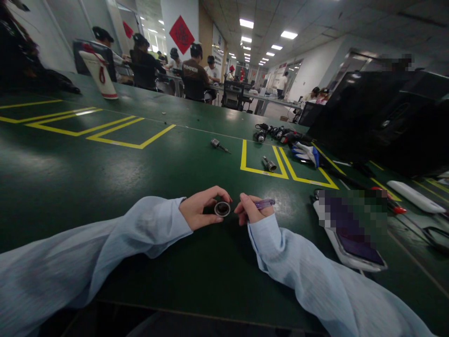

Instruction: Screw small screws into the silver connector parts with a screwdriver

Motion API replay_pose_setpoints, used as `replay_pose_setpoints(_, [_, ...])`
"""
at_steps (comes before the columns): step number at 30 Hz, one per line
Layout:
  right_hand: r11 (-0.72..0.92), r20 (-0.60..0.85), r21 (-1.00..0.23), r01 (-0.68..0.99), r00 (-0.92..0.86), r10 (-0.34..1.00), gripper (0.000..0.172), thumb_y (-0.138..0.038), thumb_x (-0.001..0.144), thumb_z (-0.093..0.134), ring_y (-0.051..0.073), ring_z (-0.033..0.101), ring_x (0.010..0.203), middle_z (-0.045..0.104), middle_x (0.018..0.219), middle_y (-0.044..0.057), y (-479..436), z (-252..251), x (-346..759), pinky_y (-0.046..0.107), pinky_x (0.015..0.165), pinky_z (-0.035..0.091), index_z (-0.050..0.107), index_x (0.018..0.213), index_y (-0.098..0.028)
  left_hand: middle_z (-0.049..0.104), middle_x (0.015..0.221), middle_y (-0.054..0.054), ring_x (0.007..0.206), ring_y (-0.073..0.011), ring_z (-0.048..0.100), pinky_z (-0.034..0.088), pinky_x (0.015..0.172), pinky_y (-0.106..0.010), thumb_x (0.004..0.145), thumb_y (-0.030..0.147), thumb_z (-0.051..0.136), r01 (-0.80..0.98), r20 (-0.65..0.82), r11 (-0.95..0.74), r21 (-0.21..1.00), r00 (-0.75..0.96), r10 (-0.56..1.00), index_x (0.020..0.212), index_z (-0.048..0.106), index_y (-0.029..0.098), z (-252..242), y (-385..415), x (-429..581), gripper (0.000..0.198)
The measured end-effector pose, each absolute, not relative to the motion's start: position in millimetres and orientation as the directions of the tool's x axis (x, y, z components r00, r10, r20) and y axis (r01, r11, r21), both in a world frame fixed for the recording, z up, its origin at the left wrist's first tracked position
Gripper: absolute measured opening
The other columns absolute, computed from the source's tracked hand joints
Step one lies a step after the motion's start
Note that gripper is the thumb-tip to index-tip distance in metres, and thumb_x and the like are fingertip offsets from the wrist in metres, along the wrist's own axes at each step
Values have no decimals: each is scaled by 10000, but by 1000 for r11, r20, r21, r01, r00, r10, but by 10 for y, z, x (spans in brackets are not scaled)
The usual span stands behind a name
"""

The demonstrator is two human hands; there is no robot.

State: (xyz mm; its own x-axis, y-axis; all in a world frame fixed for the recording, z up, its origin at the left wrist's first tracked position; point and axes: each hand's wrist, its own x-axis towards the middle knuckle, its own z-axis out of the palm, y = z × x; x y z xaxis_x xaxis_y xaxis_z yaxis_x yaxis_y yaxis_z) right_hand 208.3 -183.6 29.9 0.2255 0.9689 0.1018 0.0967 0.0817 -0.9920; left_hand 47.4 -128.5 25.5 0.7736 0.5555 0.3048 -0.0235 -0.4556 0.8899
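Between the thumb and fingers of my left hand point(200, 208) is a small round metal ring-shaped part point(222, 209), its dark opening turned toward me. My right hand point(250, 208) is closed around a slim purple, see-through pen point(264, 204), whose rear end sticks out to the right past the thumb. The front end of the pen is hidden by my fingers. A small gap separates the right fingertips from the ring-shaped part. Both hands are above the green table point(168, 267), near its front edge.
Two metal parts with thin shafts, one point(218, 145) behind the hands and another point(270, 164) inside yellow tape, lie on the table. A blue-white glove point(306, 153) and cables lie beyond. At right is a phone-like device point(351, 234); a paper cup point(100, 75) stands back left. Several people sit behind.
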Motion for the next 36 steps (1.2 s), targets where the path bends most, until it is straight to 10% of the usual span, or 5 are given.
replay_pose_setpoints(36, [60, 72, -981, 186, 57, 996, 421, -450, 781, 451, 52, 402, 298, 445, 333, -42, -1859, 249, 2045, 173, 347, 318, 518, 472, -172, 587, 943, -48, 794, -160, 643, 528, 719, -307, 567, 55, 676, -47, 171, -173, 984, 530, 831, 907, 505, 127, 311, -1142, 466, 388])
